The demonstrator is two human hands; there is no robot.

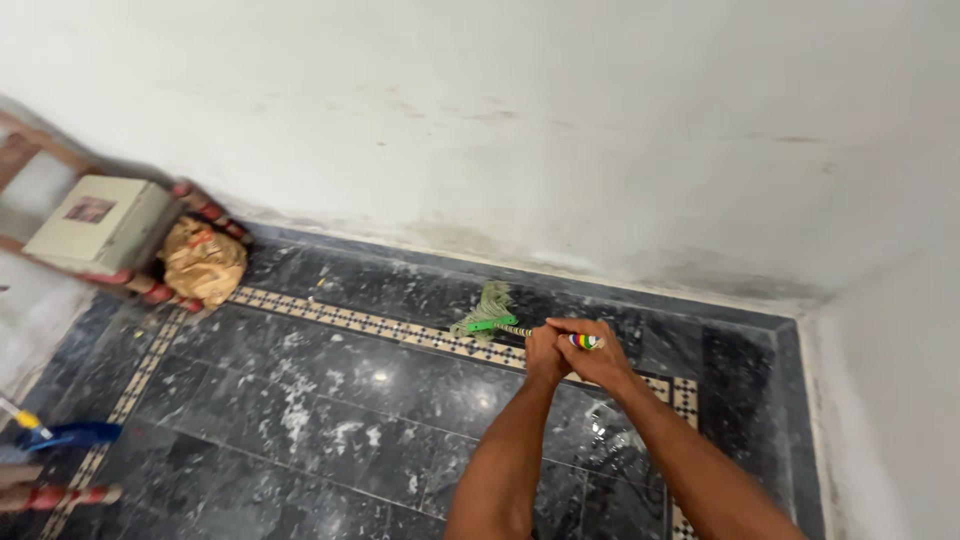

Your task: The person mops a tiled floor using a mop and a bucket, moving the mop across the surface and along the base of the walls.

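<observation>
Both of my hands grip the striped, multicoloured handle of a small broom point(492, 318). My left hand point(545, 357) holds it nearer the head and my right hand point(598, 358) closes over the handle's end. The broom's green-bound, pale grass head rests on the dark marble floor point(330, 400), beside the patterned tile border strip point(390, 326) and close to the white wall point(520, 140). White dusty smears lie on the floor to the left of my arms.
A cream box point(100, 222) sits on a wooden piece with red-banded legs at the far left. A crumpled tan bag point(204, 262) lies under it. A blue and yellow object point(60, 433) lies at the left edge. The right wall point(890, 400) closes the corner.
</observation>
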